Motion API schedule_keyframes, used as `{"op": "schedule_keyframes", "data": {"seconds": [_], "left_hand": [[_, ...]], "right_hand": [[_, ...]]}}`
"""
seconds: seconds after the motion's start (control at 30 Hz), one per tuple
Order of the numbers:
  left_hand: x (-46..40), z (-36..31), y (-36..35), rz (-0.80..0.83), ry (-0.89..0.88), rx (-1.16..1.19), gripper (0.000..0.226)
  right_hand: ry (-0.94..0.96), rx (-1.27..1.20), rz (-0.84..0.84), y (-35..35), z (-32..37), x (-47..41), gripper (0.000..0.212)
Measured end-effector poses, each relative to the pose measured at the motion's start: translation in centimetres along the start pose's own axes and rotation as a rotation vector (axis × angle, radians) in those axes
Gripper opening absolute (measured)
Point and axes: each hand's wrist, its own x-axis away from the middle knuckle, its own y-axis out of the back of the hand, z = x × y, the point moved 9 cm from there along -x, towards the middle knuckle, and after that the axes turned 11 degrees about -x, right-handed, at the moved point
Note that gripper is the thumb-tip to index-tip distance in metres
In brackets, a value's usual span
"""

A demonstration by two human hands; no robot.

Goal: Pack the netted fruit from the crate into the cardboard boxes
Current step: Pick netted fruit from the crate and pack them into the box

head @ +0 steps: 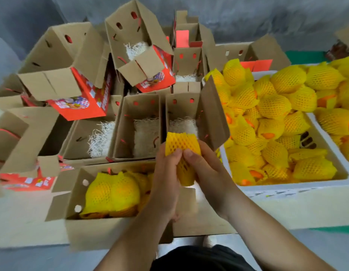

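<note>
Both my hands hold one fruit in yellow foam netting [182,153] in the middle of the view. My left hand [166,178] grips its left side and my right hand [206,171] grips its right side, both thumbs on the net. Just below and left, an open cardboard box [75,194] holds several netted fruit [111,192]. On the right, a white crate [287,185] is heaped with many more netted fruit [271,106].
Behind my hands stand open cardboard boxes lined with white shredded paper [142,133], [182,124], [99,139]. Red printed boxes [81,102], [154,71] lie tipped and stacked farther back. A second heap of netted fruit [338,122] fills the far right.
</note>
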Motion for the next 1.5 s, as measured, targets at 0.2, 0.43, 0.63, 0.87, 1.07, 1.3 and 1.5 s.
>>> {"op": "schedule_keyframes", "data": {"seconds": [0.2, 0.43, 0.63, 0.87, 1.07, 1.3, 1.5], "left_hand": [[-0.5, -1.5, 10.3, 0.096, -0.109, -0.146, 0.046], [-2.4, 1.0, 26.0, -0.182, -0.311, -1.236, 0.028], [-2.2, 6.8, 29.7, -0.125, -0.106, -0.932, 0.048], [-2.2, 7.8, 29.8, -0.063, 0.071, -0.879, 0.071], [-2.0, 7.4, 29.5, -0.049, 0.036, -0.807, 0.073], [1.3, 3.4, 26.1, -0.148, -0.338, -1.7, 0.059], [2.4, 2.0, 23.1, -0.047, -0.43, -1.7, 0.039]], "right_hand": [[0.084, 0.16, -0.098, -7.4, -2.7, -0.2, 0.051], [-0.175, 1.14, -0.023, -8.5, -11.4, -1.4, 0.06], [-0.423, 1.456, -0.057, -8.0, -15.9, -1.6, 0.076], [0.047, 1.342, -0.237, -8.4, -10.3, -0.2, 0.061], [-0.181, 0.702, -0.482, -2.5, -13.5, 1.1, 0.06], [0.137, 1.606, -0.395, -7.1, -11.1, 1.3, 0.061], [-0.136, 1.697, -0.269, -6.0, -11.8, -1.0, 0.056]]}}
